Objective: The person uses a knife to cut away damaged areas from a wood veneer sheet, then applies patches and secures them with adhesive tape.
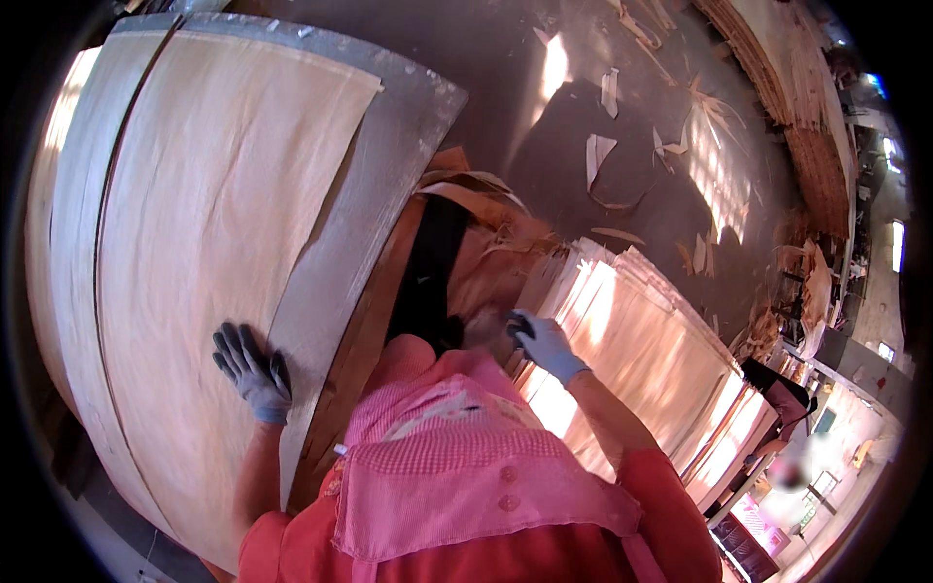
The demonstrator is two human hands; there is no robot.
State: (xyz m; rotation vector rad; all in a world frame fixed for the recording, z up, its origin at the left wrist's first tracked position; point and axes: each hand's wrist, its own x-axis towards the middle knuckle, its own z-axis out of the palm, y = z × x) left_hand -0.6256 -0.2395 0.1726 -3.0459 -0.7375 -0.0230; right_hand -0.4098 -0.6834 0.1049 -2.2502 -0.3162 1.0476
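My left hand, in a grey glove with dark fingers, lies flat with fingers spread on a pale wood veneer sheet. The sheet rests on a grey flat board, whose bare edge shows along the right. My right hand, in the same kind of glove, is over the near left end of a stack of veneer sheets. Its fingers are curled; a faint blurred shape is beside the fingertips, and I cannot make out what they hold.
Torn veneer scraps litter the dark floor. Tall veneer stacks stand at the far right. Broken pieces lie in the gap between the board and the near stack. Another person is at the right edge.
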